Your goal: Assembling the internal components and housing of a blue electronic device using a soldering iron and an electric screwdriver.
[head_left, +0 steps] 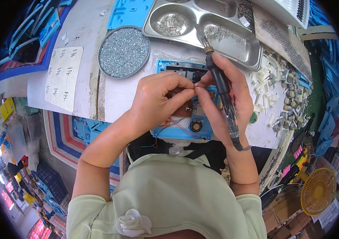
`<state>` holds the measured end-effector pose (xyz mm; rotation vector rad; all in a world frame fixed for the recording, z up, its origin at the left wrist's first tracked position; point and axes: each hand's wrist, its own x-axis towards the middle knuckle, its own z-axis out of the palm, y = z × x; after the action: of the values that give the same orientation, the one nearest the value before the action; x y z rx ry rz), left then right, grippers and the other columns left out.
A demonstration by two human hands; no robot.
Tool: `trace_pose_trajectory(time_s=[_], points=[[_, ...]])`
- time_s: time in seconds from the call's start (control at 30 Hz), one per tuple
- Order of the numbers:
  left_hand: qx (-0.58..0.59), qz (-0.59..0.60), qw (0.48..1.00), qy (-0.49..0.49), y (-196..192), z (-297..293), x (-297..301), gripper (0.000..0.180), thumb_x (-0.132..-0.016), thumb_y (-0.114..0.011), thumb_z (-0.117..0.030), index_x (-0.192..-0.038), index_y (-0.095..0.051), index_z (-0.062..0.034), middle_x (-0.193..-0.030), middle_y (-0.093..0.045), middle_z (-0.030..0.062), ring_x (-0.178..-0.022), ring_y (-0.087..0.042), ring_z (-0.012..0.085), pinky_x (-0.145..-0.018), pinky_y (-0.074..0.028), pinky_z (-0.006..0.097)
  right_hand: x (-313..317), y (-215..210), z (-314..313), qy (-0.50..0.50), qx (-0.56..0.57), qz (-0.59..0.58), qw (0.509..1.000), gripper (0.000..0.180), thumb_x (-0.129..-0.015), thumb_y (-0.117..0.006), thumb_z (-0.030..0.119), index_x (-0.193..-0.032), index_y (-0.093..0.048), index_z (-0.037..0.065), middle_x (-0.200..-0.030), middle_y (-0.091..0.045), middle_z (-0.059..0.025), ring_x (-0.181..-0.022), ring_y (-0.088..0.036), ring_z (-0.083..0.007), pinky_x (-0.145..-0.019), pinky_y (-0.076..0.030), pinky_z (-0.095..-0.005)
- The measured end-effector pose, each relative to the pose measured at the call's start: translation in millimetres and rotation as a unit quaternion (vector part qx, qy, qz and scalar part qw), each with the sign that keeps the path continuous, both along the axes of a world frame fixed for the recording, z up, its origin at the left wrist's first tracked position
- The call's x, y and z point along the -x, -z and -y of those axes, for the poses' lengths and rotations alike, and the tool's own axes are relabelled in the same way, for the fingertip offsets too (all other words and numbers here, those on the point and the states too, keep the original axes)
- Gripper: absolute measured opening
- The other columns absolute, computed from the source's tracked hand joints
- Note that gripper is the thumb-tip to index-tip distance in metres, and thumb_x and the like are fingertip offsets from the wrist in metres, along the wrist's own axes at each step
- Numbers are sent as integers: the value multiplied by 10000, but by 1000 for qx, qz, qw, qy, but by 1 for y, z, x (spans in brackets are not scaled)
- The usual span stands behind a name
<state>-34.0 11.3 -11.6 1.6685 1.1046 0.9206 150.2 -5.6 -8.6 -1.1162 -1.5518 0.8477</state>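
Note:
In front of me lies an open blue plastic casing (206, 129) with a round speaker-like part (195, 126), thin red wires and a brown circuit board (180, 113). Over it my left hand (159, 92) is closed, thumb and forefinger pinched on something too small to make out. My right hand (233, 85) meets it, fingertips almost touching the same spot. It also holds a soldering iron (218, 75) with a black grip and clear handle, lying across the palm. The iron's metal tip points up and away, over the steel tray.
A round dish (99, 53) of small screws stands at the left, beside a divided steel tray (257, 59) of small metal parts. White connectors (263, 85) and small motor-like parts (291, 103) are heaped at the right. A handwritten sheet (63, 79) lies left; a yellow fan (318, 191) stands lower right.

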Motion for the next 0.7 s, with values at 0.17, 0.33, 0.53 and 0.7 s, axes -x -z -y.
trace_pose_trajectory(time_s=[0.17,0.33,0.53,0.7], points=[[85,16,996,3,-7,-1,7,91,-906,-769,-30,-951,-737,42,-882,-729,78,-729,-708,100,-658,-572,248,-2,6,2,30,3,29,999,636,-848,-750,-126,-1435,-540,-2,-1087,-670,-75,-973,-665,-119,-888,-557,-280],[31,-25,999,17,-5,-2,7,90,-904,-771,-34,-949,-740,37,-884,-730,78,-720,-709,103,-651,-569,246,2,3,2,6,-11,5,1000,639,-856,-744,-127,-1442,-527,0,-1076,-665,-76,-958,-668,-124,-883,-559,-279],[27,-29,999,24,-5,-4,10,88,-898,-769,-33,-952,-741,31,-879,-732,77,-710,-708,109,-641,-563,247,0,8,1,7,-5,23,1000,640,-860,-743,-130,-1444,-518,2,-1048,-656,-75,-943,-668,-122,-866,-560,-269],[17,-29,999,20,-6,-5,10,65,-889,-761,-24,-938,-737,13,-932,-707,90,-793,-690,130,-700,-550,267,1,13,1,33,-46,31,998,653,-845,-762,-127,-1440,-523,4,-1023,-648,-65,-914,-668,-119,-840,-557,-262]])
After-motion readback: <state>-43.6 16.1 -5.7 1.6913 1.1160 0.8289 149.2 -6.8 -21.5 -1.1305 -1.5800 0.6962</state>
